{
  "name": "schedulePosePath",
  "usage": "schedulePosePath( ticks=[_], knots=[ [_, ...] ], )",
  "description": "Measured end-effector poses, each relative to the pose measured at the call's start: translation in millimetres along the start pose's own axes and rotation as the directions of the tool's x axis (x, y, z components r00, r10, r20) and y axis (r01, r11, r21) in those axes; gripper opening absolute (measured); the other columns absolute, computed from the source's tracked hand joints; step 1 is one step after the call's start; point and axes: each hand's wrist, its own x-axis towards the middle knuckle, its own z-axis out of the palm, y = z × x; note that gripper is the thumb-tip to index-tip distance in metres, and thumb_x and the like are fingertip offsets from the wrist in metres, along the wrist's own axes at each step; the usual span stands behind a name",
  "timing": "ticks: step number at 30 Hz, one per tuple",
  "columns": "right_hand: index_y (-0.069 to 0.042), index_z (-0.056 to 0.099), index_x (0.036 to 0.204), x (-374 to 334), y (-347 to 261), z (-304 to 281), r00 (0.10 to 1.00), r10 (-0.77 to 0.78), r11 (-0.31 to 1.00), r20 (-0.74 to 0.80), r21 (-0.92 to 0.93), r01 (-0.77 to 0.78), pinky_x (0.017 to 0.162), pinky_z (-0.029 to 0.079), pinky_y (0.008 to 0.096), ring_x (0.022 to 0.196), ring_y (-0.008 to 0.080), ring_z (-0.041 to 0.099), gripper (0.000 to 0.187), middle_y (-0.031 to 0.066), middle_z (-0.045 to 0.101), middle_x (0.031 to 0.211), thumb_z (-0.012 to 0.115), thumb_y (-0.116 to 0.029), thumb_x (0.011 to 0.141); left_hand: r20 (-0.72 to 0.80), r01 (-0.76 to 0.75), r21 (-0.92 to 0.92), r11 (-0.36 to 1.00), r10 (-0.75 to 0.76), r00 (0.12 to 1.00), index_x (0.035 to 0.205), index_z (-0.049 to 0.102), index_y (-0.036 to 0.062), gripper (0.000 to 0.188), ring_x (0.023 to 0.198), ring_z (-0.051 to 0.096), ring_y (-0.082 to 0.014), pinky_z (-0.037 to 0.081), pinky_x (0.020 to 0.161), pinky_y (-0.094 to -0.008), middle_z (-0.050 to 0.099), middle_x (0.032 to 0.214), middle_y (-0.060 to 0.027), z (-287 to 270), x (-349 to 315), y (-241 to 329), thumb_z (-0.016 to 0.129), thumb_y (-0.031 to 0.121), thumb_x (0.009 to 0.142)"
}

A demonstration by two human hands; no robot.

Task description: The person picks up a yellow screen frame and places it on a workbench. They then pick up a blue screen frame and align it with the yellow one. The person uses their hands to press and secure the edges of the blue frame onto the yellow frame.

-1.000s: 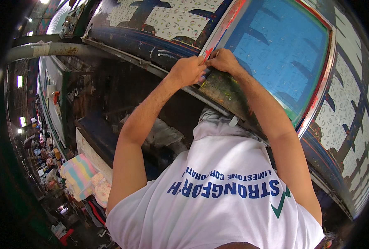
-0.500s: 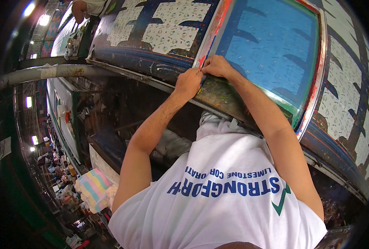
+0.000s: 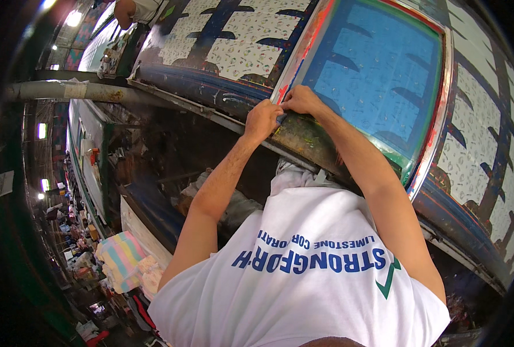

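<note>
Both hands meet at the near left corner of a screen-printing frame [image 3: 447,69], whose paint-smeared edges surround a blue mesh [image 3: 378,81]. My left hand [image 3: 263,120] is closed beside the corner, and a small blue-grey bit shows by its fingertips. Bent over the frame's left bar, my right hand [image 3: 303,100] has its fingers pinched together, close to the left fingertips. Whatever the fingers grip there is too small and covered to make out. Beneath the frame, white printed fabric panels [image 3: 257,37] lie on a long dark table [image 3: 210,81].
Along the table's near side runs a metal rail [image 3: 210,115]. A thick pipe [image 3: 101,92] crosses at the left. Another person's arm [image 3: 125,13] shows at the upper left. Striped folded cloth [image 3: 121,260] and clutter sit at the lower left. More printed panels [image 3: 471,136] lie to the right.
The view has shifted slightly. Both hands stay at the frame's corner, fingers still closed; my left hand has turned a little, and the blue-grey bit shows more plainly.
</note>
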Motion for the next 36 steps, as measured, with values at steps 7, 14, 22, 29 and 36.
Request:
schedulePosePath(
  ticks=[7,14,22,29,36],
  knots=[
    [-0.006,0.083,0.096,22.2,14.0,-1.9,0.989,0.002,0.996,0.146,0.088,-0.015,0.070,0.057,0.0413,0.074,0.0280,0.074,0.041,0.0149,0.078,0.082,0.090,-0.039,0.072,-0.041,0.090,-0.207,0.974,-0.101,0.994,0.094,0.080,0.0064,0.010,0.079,0.065,-0.0334,0.051,0.071,-0.0442,0.062,0.084,-0.0119,8.3,-1.0,-7.8,0.073,0.012,0.090],
    [-0.008,0.084,0.099,12.3,4.2,-0.2,0.998,0.059,0.998,0.031,-0.021,-0.058,0.075,0.059,0.0424,0.079,0.0314,0.075,0.040,0.0162,0.078,0.086,0.084,-0.035,0.069,-0.032,0.062,-0.254,0.965,-0.073,0.997,0.094,0.080,0.0068,0.010,0.079,0.065,-0.0341,0.052,0.072,-0.0445,0.061,0.083,-0.0127,13.0,-2.9,-13.7,0.075,0.014,0.089],
    [-0.008,0.081,0.104,7.6,-2.5,10.9,0.985,0.170,0.973,-0.037,-0.151,-0.174,0.087,0.059,0.0475,0.097,0.0386,0.075,0.045,0.0202,0.077,0.100,0.078,-0.042,0.075,-0.035,-0.013,-0.082,0.997,0.010,0.999,0.094,0.079,0.0086,0.007,0.085,0.066,-0.0288,0.054,0.074,-0.0427,0.061,0.092,-0.0079,1.3,-10.1,-2.4,0.077,0.009,0.087],
    [-0.008,0.082,0.099,4.7,11.8,3.6,0.988,0.153,0.979,-0.035,-0.128,-0.156,0.087,0.059,0.0464,0.094,0.0371,0.076,0.042,0.0209,0.078,0.097,0.080,-0.043,0.075,0.047,-0.342,0.163,0.926,0.339,0.940,0.104,0.072,0.0096,0.024,0.098,0.069,-0.0273,0.060,0.081,-0.0407,0.066,0.107,-0.0046,-0.4,-8.2,-10.3,0.075,0.008,0.080],
    [-0.006,0.081,0.096,4.2,19.6,-1.3,0.983,0.181,0.982,0.024,0.051,-0.182,0.079,0.058,0.0437,0.083,0.0328,0.075,0.043,0.0201,0.077,0.089,0.079,-0.043,0.075,0.082,-0.426,0.358,0.831,0.426,0.901,0.113,0.064,0.0054,0.023,0.105,0.073,-0.0278,0.062,0.080,-0.0378,0.070,0.123,-0.0095,6.1,-16.9,-11.2,0.062,0.011,0.091]
  ],
)
